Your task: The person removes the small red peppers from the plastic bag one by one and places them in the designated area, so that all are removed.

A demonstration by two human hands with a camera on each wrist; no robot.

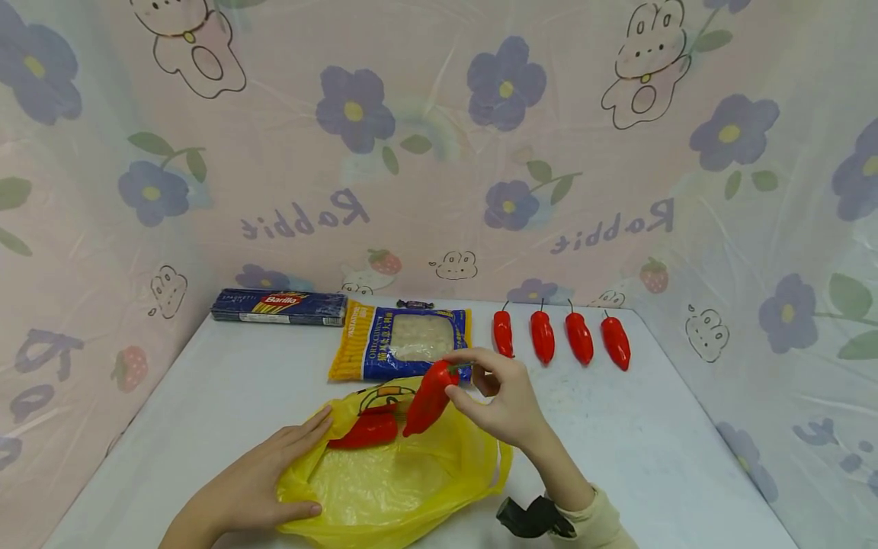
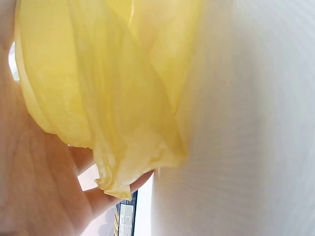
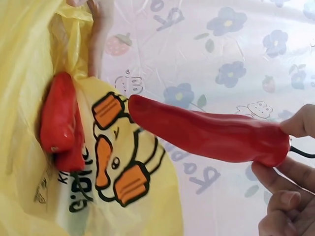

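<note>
A yellow plastic bag (image 1: 384, 488) lies with its mouth spread. My left hand (image 1: 264, 476) holds the bag's left rim, fingers along the upper edge and thumb over the lower one. In the left wrist view, yellow plastic (image 2: 123, 98) covers part of that hand. Between thumb and fingers, my right hand (image 1: 504, 400) pinches a red pepper (image 1: 430, 398) at its stem end, tip pointing down over the bag mouth. In the right wrist view, that pepper (image 3: 211, 135) is apart from the bag. Two more red peppers (image 3: 61, 118) lie inside the bag.
Several red peppers (image 1: 578, 338) stand in a row at the back right. A blue and yellow pasta packet (image 1: 357, 343) lies behind the bag. Farther left is a dark blue Barilla box (image 1: 277, 306). A small dark wrapped item (image 1: 414, 304) sits behind the packet.
</note>
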